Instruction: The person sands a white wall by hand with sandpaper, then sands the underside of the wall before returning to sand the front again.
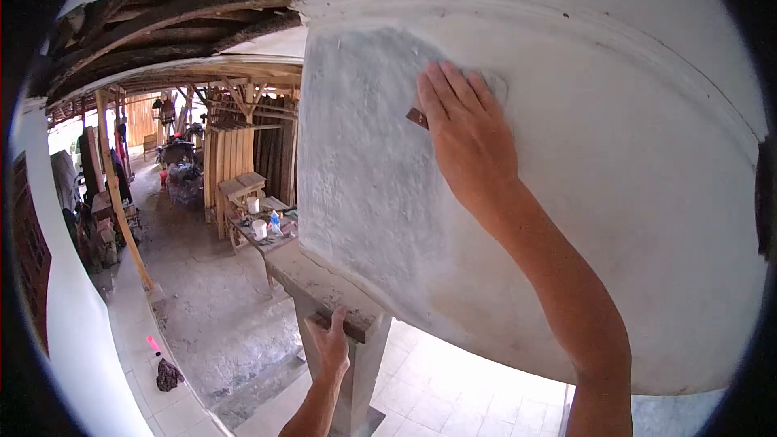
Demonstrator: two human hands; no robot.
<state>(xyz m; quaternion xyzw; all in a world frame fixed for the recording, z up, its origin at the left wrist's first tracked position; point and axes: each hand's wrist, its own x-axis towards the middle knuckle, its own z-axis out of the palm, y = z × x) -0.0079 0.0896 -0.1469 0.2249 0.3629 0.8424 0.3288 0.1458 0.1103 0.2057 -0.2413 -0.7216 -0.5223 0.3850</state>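
My right hand (473, 137) lies flat against the pale wall (566, 218), fingers stretched upward. Beneath its palm sits a piece of sandpaper, mostly covered, with one brown corner (417, 118) sticking out on the left. To the left of that hand spreads a rough grey patch (364, 154) with whitish smears. Lower down, my left hand (330, 344) grips the front edge of the dusty pillar cap (324, 279), thumb up and fingers partly hidden.
Behind the pillar, a wooden table (243, 226) carries white cups (260, 229) and a bottle (275, 222). Timber boards (231, 154) lean farther back. A pink-handled tool (154, 345) and a dark cloth-like lump (168, 375) lie on the tiled ledge at lower left.
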